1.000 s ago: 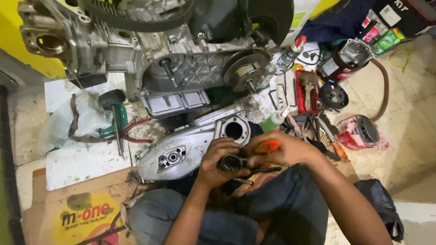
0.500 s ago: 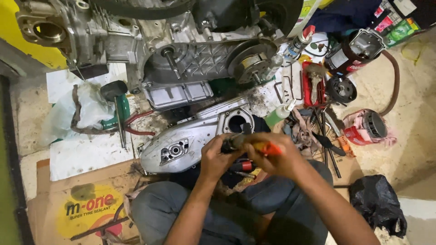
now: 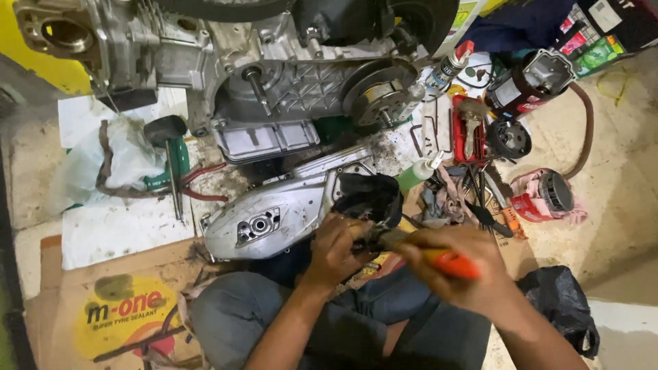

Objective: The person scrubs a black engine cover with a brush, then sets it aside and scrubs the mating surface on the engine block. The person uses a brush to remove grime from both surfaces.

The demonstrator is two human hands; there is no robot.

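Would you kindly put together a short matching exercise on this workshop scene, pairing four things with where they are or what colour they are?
Things:
1. orange-handled tool
2. silver engine cover
3. black bag
4. rubber mallet

Places or colours:
A. lying on the floor left of the engine, black head, long shaft
B. gripped in the right hand
C. on the floor at the right, beside the person's knee
D. on the floor just left of the left hand, below the engine

Pairs: 1-B, 2-D, 3-C, 4-A
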